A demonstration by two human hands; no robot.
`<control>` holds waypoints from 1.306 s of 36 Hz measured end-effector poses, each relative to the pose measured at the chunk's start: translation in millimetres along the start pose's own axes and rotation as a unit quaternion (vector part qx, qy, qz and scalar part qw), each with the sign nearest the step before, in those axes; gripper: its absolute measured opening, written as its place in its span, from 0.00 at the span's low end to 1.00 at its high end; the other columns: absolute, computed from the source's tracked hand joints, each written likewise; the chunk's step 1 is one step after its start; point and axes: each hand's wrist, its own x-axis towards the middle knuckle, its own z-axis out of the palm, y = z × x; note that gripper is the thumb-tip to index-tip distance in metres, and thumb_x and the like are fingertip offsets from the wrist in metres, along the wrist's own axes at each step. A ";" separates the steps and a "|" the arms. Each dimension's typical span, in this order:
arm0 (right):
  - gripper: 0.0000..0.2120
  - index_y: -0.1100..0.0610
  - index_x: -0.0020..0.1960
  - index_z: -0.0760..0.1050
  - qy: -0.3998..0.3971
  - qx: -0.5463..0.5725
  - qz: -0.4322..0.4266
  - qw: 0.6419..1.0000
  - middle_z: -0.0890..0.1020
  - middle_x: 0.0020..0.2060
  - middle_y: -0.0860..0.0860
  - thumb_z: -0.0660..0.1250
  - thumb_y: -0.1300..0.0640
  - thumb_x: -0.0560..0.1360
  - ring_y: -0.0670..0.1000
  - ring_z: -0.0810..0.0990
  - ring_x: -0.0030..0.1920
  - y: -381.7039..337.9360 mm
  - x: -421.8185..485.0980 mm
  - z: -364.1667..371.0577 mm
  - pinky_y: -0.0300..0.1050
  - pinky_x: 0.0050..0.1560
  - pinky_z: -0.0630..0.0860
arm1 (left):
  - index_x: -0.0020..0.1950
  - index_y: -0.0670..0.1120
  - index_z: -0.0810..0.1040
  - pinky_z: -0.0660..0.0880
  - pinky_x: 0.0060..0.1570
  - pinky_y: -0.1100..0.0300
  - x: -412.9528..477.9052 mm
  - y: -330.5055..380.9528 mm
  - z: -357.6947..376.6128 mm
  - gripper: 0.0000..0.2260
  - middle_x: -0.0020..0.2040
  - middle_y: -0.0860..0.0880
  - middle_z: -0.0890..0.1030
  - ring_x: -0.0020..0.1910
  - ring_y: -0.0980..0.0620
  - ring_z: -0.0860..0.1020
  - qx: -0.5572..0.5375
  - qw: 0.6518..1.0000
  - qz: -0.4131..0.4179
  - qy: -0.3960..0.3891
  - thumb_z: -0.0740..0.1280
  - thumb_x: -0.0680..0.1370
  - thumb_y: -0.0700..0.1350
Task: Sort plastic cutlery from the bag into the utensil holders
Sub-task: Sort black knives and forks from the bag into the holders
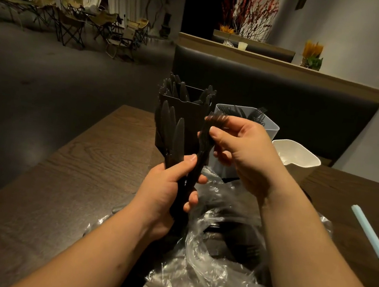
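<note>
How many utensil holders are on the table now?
3. A black holder with knives stands at the back left. A grey holder with forks is beside it. A white holder is to the right, nearer. Others may be hidden.

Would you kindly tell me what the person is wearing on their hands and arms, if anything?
Nothing shows: the left hand and right hand are bare, without gloves, rings or a watch; the left forearm and right forearm are uncovered, no sleeve in view.
</note>
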 end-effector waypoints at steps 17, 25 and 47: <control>0.08 0.56 0.52 0.77 0.060 -0.078 -0.032 0.995 0.84 0.40 0.56 0.60 0.65 0.82 0.47 0.82 0.31 2.8 8.0 -3.9 0.39 0.27 0.73 | 0.62 0.48 0.80 0.69 0.25 0.64 -1.0 -1.9 1.7 0.20 0.41 0.46 0.83 0.29 0.52 0.75 0.046 0.999 0.013 -0.017 0.68 0.73 0.55; 0.07 0.58 0.58 0.73 0.255 0.012 -0.140 0.957 0.82 0.42 0.48 0.57 0.65 0.84 0.42 0.83 0.34 -20.8 14.3 -41.8 0.36 0.35 0.80 | 0.57 0.44 0.79 0.65 0.24 0.63 -1.0 -3.9 1.9 0.16 0.34 0.48 0.79 0.27 0.54 0.71 0.069 0.997 0.018 0.019 0.65 0.79 0.55; 0.09 0.69 0.60 0.72 0.461 -0.175 -0.409 0.768 0.74 0.49 0.37 0.61 0.67 0.80 0.31 0.76 0.55 -6.8 38.6 -68.3 0.29 0.55 0.74 | 0.57 0.47 0.70 0.60 0.22 0.64 0.0 -8.6 1.7 0.07 0.41 0.46 0.76 0.30 0.52 0.68 0.046 0.997 0.040 -0.052 0.56 0.84 0.47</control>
